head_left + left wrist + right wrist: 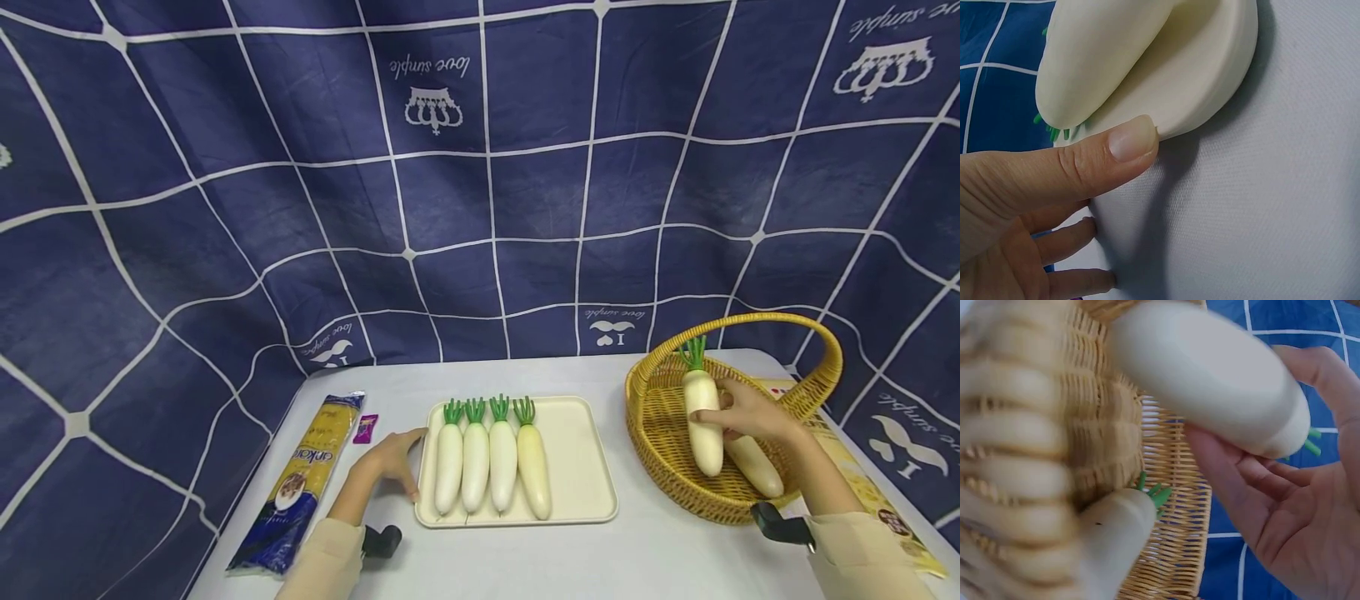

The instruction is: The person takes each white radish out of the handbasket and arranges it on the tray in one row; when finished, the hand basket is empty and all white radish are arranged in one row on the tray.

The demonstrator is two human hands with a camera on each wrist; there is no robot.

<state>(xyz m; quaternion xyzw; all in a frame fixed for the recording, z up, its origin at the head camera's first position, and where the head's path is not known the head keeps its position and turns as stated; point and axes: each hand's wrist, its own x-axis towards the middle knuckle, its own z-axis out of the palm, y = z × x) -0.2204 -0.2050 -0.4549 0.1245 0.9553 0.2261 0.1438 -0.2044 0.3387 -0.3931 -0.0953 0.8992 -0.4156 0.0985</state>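
Beige cloth sleeves (326, 557): bottom left and bottom right of the frame.
Left hand (393, 458): lower left of centre, fingers spread, gripping nothing; thumb touching the rim of a cream rectangular tray (581, 458), probably to steady it.
Tray row: four long pale radishes with green leaf tufts (476, 467), leaves toward the top, perhaps aligned to save space; bare area at right.
Right hand (753, 412): lower right, curled round a white, green-topped radish (705, 454), gripped mid-body, likely for balance, over a round golden wicker basket (656, 467).
Basket contents: another pale radish (756, 468), lower right.
Far left: yellow-and-blue packet (300, 492), apparently kept aside.
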